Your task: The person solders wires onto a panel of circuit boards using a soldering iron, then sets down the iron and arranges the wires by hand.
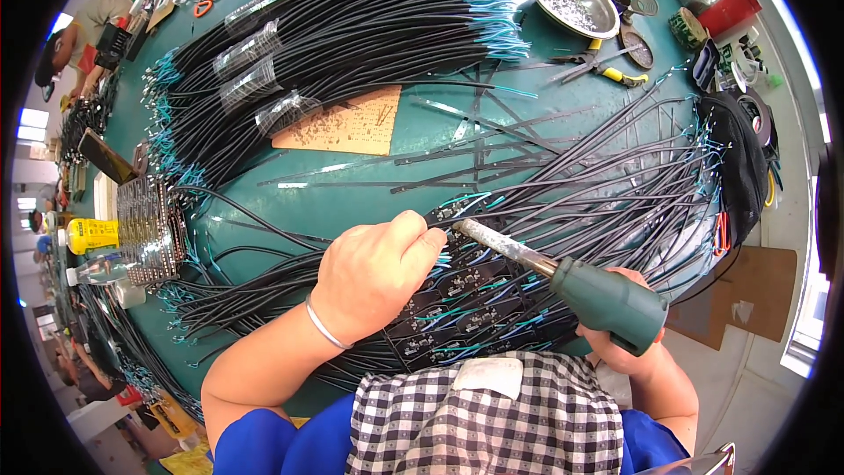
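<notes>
My left hand (374, 271) is closed in a pinch over the circuit boards, on what looks like a black cable; the fingers hide most of it. Thin teal wire ends show just beyond the fingertips. My right hand (611, 334) grips a hot-air gun (607, 303) with a dark green body and a long metal barrel. Its nozzle points left and stops close to my left fingertips, above the boards. Rows of small black circuit boards (466, 280) lie in front of me. Black cables (580, 198) fan out from them to the right, and others run left.
A large bundle of black cables (352, 35), bound with clear tape, lies at the back on brown cardboard (365, 127). Black strips (475, 158) are scattered mid-table. A metal bowl (574, 2) of scraps and yellow-handled pliers (607, 70) are back right. Bottles (92, 236) stand left.
</notes>
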Demonstrator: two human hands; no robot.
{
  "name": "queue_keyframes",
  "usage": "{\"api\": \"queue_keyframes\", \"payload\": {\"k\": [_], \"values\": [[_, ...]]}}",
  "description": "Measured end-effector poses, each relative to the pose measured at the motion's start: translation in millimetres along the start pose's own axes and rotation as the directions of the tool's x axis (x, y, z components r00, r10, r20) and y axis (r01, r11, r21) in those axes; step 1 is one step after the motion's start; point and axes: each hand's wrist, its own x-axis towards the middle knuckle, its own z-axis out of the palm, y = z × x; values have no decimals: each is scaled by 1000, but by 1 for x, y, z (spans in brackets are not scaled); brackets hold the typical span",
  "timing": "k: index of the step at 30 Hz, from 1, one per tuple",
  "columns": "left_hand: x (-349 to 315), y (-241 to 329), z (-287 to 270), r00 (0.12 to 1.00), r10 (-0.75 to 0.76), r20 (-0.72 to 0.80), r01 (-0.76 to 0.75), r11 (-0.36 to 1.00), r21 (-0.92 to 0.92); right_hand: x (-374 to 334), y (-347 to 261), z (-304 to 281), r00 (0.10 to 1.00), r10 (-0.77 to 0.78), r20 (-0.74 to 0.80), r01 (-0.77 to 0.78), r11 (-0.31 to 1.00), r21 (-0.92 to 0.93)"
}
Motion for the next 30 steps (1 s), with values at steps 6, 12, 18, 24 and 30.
{"api": "queue_keyframes", "payload": {"k": [6, 12, 18, 24, 30], "values": [[0, -3, -3, 1000, 21, 12, -21, 999, 46, 1, -4, 3, 996, 65, 58, -67, 996, 50], [-1, -3, -1, 1000, 0, 18, 0, 1000, 16, 4, -8, 3, 998, 35, 56, -35, 999, -2], [-2, -5, -1, 1000, -7, 15, 7, 1000, 23, 5, -8, 4, 997, 12, 76, -7, 998, -59], [-2, -4, -1, 1000, -6, 18, 5, 999, 34, -8, -7, -1, 979, 203, 17, -202, 957, 210], [-2, -4, -2, 1000, -8, 24, 7, 1000, 30, 0, -10, -9, 1000, -17, 25, 17, 1000, 6]]}}
